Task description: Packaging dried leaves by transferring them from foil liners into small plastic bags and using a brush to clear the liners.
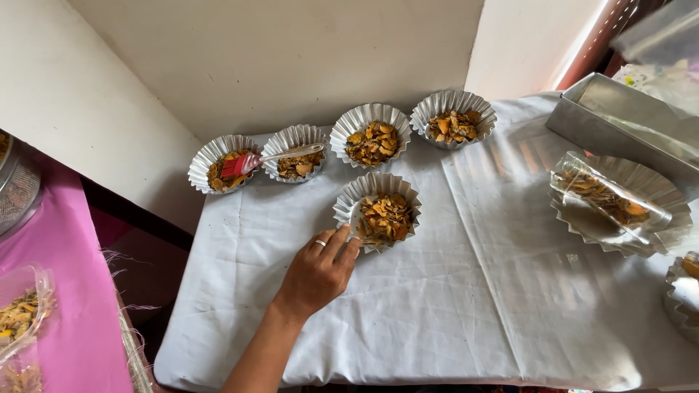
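One hand (318, 273), left as far as could be told, reached over the white cloth (451, 291), fingers curled and pinching the near rim of a fluted foil cup (377, 211) of orange-brown chips. That cup sat alone in front of a row of four filled cups (371, 135) by the wall. A red brush (251, 163) lay across the two leftmost. A metal tray (619, 124) stood at right. Other hand out of view.

You saw five filled fluted tins: four in a row (220, 161) (296, 152) (370, 135) (453, 118) and one (378, 211) in front. There was one red brush (251, 162), one steel tray (619, 120) and one hand (318, 273).
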